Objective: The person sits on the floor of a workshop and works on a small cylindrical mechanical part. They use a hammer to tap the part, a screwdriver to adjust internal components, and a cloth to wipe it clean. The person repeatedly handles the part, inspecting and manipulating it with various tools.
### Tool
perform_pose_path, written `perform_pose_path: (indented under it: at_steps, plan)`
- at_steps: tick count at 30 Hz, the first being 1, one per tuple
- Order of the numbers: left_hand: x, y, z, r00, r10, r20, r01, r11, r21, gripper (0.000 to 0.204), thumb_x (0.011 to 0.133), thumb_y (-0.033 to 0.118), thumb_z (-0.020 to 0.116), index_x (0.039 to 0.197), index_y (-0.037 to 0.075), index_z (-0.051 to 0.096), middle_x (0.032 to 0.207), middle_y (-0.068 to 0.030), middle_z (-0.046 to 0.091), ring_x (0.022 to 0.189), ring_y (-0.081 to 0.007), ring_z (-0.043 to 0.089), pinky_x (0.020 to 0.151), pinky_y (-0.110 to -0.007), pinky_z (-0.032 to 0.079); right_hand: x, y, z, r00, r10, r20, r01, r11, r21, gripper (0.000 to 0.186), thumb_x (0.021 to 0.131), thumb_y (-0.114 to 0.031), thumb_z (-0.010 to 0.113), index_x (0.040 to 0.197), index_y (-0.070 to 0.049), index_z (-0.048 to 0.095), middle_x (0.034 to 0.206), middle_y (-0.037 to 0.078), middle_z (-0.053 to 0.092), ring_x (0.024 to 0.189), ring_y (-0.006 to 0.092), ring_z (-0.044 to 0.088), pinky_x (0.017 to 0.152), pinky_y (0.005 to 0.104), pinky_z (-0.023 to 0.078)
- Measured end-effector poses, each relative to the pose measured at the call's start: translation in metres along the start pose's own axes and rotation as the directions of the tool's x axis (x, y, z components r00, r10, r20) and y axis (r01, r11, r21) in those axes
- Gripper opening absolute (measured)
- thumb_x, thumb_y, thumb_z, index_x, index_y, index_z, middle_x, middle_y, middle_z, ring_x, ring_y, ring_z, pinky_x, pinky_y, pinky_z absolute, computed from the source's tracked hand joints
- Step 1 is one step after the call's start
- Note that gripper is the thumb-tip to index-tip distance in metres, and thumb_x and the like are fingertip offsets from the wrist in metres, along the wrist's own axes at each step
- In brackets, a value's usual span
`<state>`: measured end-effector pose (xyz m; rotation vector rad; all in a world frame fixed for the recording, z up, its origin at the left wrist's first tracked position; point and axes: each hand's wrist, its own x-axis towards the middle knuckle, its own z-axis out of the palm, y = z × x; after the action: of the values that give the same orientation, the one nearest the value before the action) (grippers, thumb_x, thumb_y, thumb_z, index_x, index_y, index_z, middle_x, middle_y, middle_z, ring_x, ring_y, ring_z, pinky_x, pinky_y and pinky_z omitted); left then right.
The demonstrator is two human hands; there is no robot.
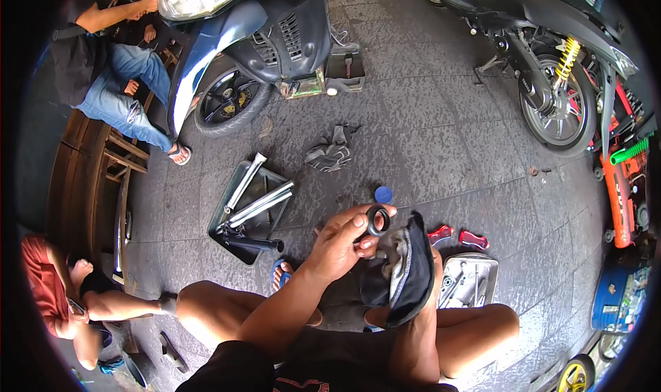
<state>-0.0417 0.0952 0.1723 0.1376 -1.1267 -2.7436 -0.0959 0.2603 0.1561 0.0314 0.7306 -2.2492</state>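
Observation:
Between the thumb and fingers of my left hand point(335, 246) is a black rubber ring seal point(377, 220), its round hole showing. My right hand point(435, 271), mostly hidden behind a dark cloth point(412, 271) with a pale grey inner side, grips that cloth just right of the seal. A round blue lid point(383, 195) lies on the floor beyond my left hand. Farther left, a dark tray point(237, 178) holds chrome fork tubes point(260, 204) and a black tube point(253, 243). A metal tray point(490, 271) of tools sits beside my right knee, with two red parts point(441, 235) near it.
A crumpled grey rag point(332, 152) lies on the tiled floor point(427, 151). A dark scooter point(289, 34) stands ahead left, a black motorcycle point(544, 54) ahead right. People point(117, 75) sit along a wooden bench point(72, 171) on the left. An orange jack point(620, 206) stands at right.

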Motion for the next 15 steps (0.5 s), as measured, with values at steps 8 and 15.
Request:
perform_pose_path:
  at_steps: [8, 15]
  plan:
    - [0.0, -0.01, -0.002, 1.0, 0.016, 0.003, -0.016, 0.935, 0.354, 0.058, 0.095, 0.047, 0.055, 0.128, 0.0, 0.059, 0.095, 0.0034, 0.058, 0.068, -0.0033, 0.038, 0.061, -0.018, 0.031, -0.003, 0.013, 0.011, 0.974, -0.178, 0.139, 0.213, 0.521, -0.826, 0.031, 0.099, -0.016, 0.047, 0.119, 0.005, 0.057, 0.101, 0.015, 0.067, 0.086, 0.022, 0.066, 0.074, 0.0322, 0.055]
    - [0.0, -0.008, 0.004, 0.998, 0.051, -0.048, -0.038, 0.971, 0.238, 0.037, 0.101, 0.025, 0.048, 0.126, 0.001, 0.059, 0.096, 0.0016, 0.058, 0.067, -0.0023, 0.041, 0.057, -0.019, 0.034, -0.005, 0.002, 0.036, 0.957, -0.171, 0.236, 0.286, 0.403, -0.87, 0.033, 0.101, -0.023, 0.04, 0.118, 0.0, 0.057, 0.107, 0.013, 0.065, 0.093, 0.023, 0.064, 0.082, 0.0328, 0.053]
